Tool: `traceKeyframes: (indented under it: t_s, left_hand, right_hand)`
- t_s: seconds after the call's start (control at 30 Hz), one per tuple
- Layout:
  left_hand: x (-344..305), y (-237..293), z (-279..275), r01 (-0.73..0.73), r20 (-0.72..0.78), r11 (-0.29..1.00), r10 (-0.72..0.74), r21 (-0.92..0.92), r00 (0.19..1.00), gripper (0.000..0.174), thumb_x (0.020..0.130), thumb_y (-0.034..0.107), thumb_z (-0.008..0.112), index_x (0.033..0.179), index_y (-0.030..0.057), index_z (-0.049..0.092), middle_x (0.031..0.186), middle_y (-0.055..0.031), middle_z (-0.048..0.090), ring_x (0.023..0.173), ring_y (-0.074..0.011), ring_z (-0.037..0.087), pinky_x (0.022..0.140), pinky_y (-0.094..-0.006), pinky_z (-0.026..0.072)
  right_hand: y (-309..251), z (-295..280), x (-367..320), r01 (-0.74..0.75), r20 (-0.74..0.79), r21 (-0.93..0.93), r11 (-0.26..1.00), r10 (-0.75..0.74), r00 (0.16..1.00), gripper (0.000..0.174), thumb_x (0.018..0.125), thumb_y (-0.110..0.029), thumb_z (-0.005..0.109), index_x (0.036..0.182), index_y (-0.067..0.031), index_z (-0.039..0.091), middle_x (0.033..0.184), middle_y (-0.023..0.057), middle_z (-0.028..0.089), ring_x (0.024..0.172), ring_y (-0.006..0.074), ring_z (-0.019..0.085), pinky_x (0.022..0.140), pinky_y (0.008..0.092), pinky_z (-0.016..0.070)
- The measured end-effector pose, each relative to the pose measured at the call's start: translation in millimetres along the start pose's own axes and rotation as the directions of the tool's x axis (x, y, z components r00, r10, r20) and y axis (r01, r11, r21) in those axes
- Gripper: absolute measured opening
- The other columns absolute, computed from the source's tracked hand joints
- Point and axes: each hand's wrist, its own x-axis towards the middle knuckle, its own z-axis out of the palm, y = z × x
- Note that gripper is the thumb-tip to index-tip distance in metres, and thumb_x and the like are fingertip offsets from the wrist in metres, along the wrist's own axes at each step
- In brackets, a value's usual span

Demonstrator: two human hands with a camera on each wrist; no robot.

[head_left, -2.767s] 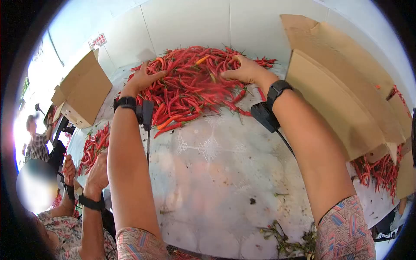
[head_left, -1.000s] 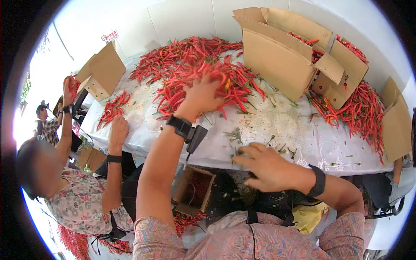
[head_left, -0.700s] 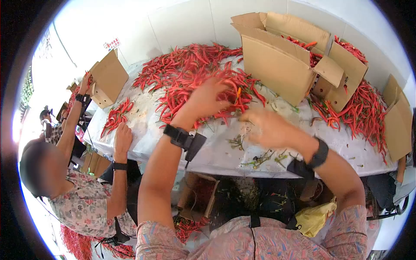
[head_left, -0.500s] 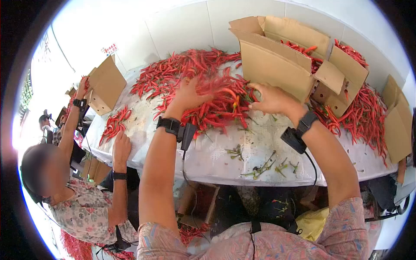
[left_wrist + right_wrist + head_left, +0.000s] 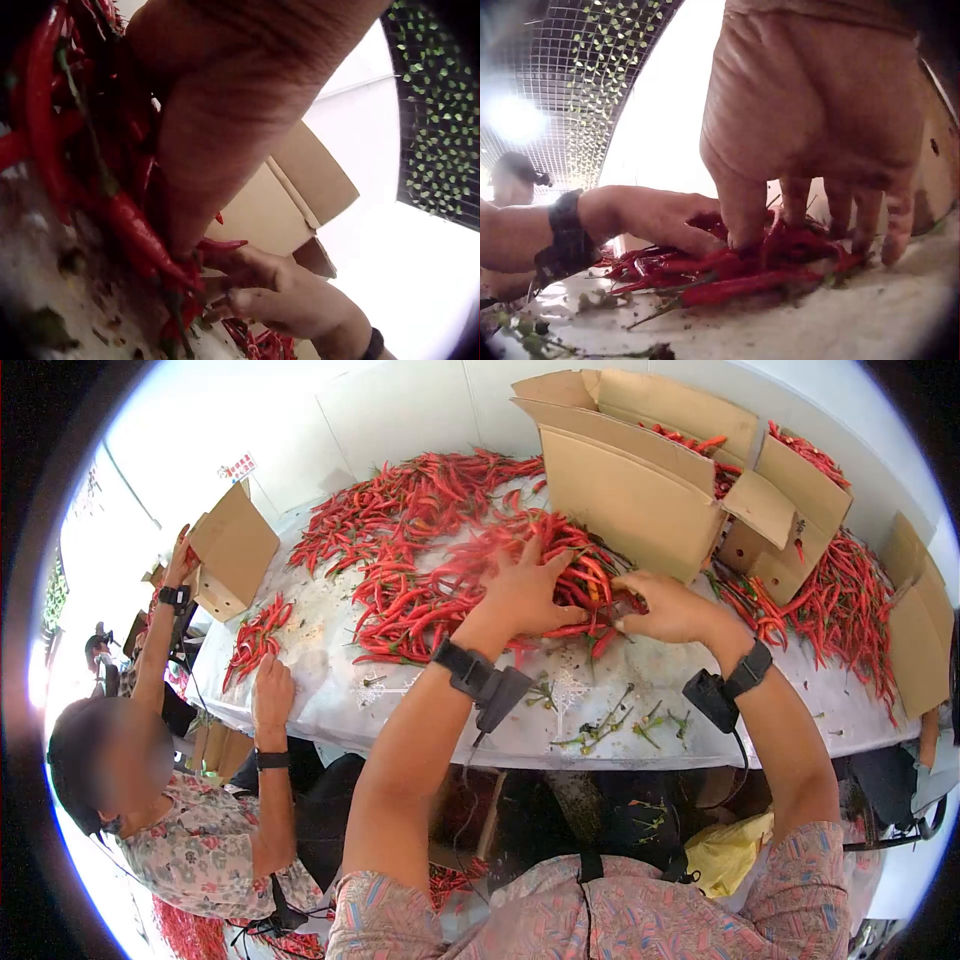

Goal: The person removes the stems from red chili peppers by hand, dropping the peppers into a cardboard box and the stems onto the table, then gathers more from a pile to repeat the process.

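Observation:
A loose pile of red chillies [image 5: 410, 605] with green stems lies on the white-covered table [image 5: 440, 695]. My left hand [image 5: 525, 595] rests on the pile's front right part, fingers spread over the chillies. Opposite it, my right hand [image 5: 672, 608] is at the pile's right edge. In the right wrist view the right hand [image 5: 810, 112] points its straight fingers down among the chillies [image 5: 750, 285], fingertips close to the table. The left wrist view has the left thumb [image 5: 217, 150] reaching down beside several chillies [image 5: 135, 229].
Behind my right hand stands an open cardboard box [image 5: 625, 500], with another box [image 5: 790, 525] and more chillies [image 5: 840, 620] beyond it. Loose green stems [image 5: 600, 730] lie near the table's front edge. A second person [image 5: 200, 830] works at the left, beside a small chilli heap [image 5: 258, 640].
The view has swung down and right since the oldest frame, and both hands have left the far pile. Lately the left hand moved right over the chillies; the right hand rose from the table's front to the pile.

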Motion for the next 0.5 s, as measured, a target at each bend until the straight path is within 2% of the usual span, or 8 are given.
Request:
traceKeyframes:
  t_s: [0.07, 0.13, 0.17, 0.23, 0.33, 0.37, 0.43, 0.5]
  left_hand:
    - [-4.0, 12.3, 1.4, -0.053, -0.005, 0.998, 0.053, -0.025, 0.999, 0.082, 0.062, 0.050, 0.069, 0.133, 0.0242, 0.038, 0.141, -0.0180, 0.024, 0.124, -0.0524, 0.020, 0.094, -0.0646, 0.0271]
    - [-14.9, 21.8, -4.1, -0.145, -0.034, 0.988, 0.148, 0.057, 0.988, 0.071, 0.065, 0.030, 0.067, 0.130, 0.0210, 0.040, 0.134, -0.0232, 0.034, 0.125, -0.0428, 0.029, 0.104, -0.0540, 0.0213]
    - [-16.9, 20.8, -5.0, -0.158, -0.031, 0.986, 0.160, 0.054, 0.987, 0.071, 0.065, 0.030, 0.067, 0.130, 0.0210, 0.040, 0.134, -0.0232, 0.034, 0.125, -0.0428, 0.029, 0.104, -0.0540, 0.0213]
    - [-23.3, 12.9, -8.0, -0.197, -0.026, 0.980, 0.196, -0.027, 0.980, 0.062, 0.067, 0.015, 0.061, 0.127, 0.0160, 0.045, 0.132, -0.0216, 0.037, 0.122, -0.0410, 0.034, 0.102, -0.0490, 0.0283]
    - [-33.3, -4.0, -18.5, -0.248, -0.091, 0.968, 0.244, -0.046, 0.966, 0.056, 0.066, 0.003, 0.053, 0.121, 0.0141, 0.051, 0.128, -0.0202, 0.041, 0.118, -0.0397, 0.040, 0.100, -0.0419, 0.0335]
    - [-37.1, -9.2, -22.2, -0.253, -0.088, 0.966, 0.248, -0.050, 0.965, 0.056, 0.066, 0.003, 0.053, 0.121, 0.0141, 0.051, 0.128, -0.0202, 0.041, 0.118, -0.0397, 0.040, 0.100, -0.0419, 0.0335]
    - [-46.1, -15.6, -35.7, -0.117, -0.010, 0.991, 0.117, -0.071, 0.993, 0.054, 0.064, -0.001, 0.051, 0.116, 0.0112, 0.055, 0.127, -0.0211, 0.042, 0.115, -0.0377, 0.043, 0.099, -0.0381, 0.0352]
    - [-56.5, -24.3, -43.0, -0.125, 0.003, 0.984, 0.127, -0.127, 0.992, 0.052, 0.064, 0.000, 0.051, 0.115, 0.0127, 0.057, 0.128, -0.0210, 0.041, 0.116, -0.0389, 0.042, 0.098, -0.0387, 0.0353]
  right_hand:
    - [6.1, 9.7, -13.9, 0.026, -0.009, 0.028, 0.999, -0.025, 1.000, 0.062, 0.072, -0.023, 0.066, 0.125, -0.0003, 0.042, 0.121, 0.0226, 0.048, 0.113, 0.0329, 0.047, 0.096, 0.0373, 0.0363]
    - [3.3, 13.9, -31.5, 0.048, -0.022, 0.058, 0.997, -0.047, 0.999, 0.062, 0.072, -0.022, 0.066, 0.124, 0.0004, 0.043, 0.120, 0.0226, 0.049, 0.111, 0.0328, 0.048, 0.095, 0.0371, 0.0370]
    - [-0.3, 15.5, -38.6, 0.072, -0.027, 0.017, 0.997, -0.071, 0.997, 0.062, 0.071, -0.021, 0.066, 0.124, 0.0009, 0.043, 0.118, 0.0228, 0.050, 0.110, 0.0328, 0.049, 0.094, 0.0366, 0.0378]
    - [-3.0, 19.1, -52.2, 0.168, -0.086, -0.005, 0.986, -0.168, 0.982, 0.060, 0.071, -0.017, 0.065, 0.123, 0.0002, 0.043, 0.117, 0.0225, 0.051, 0.108, 0.0327, 0.050, 0.093, 0.0360, 0.0396]
    - [-15.0, 7.2, -72.5, 0.017, -0.019, 0.070, 0.997, -0.016, 1.000, 0.055, 0.072, -0.012, 0.061, 0.122, -0.0007, 0.044, 0.114, 0.0210, 0.054, 0.104, 0.0310, 0.054, 0.089, 0.0354, 0.0429]
    - [-8.2, 9.5, -75.7, 0.010, -0.018, 0.071, 0.997, -0.009, 1.000, 0.055, 0.072, -0.012, 0.061, 0.122, -0.0007, 0.044, 0.114, 0.0210, 0.054, 0.104, 0.0310, 0.054, 0.089, 0.0354, 0.0429]
    - [13.7, 15.7, -79.0, -0.035, -0.088, 0.212, 0.977, 0.055, 0.995, 0.048, 0.072, -0.008, 0.058, 0.118, -0.0006, 0.048, 0.108, 0.0195, 0.057, 0.097, 0.0285, 0.058, 0.083, 0.0343, 0.0460]
    - [24.5, 16.7, -81.5, -0.042, -0.126, 0.227, 0.973, 0.072, 0.989, 0.042, 0.073, -0.007, 0.057, 0.114, 0.0002, 0.051, 0.103, 0.0185, 0.059, 0.092, 0.0271, 0.060, 0.081, 0.0339, 0.0470]
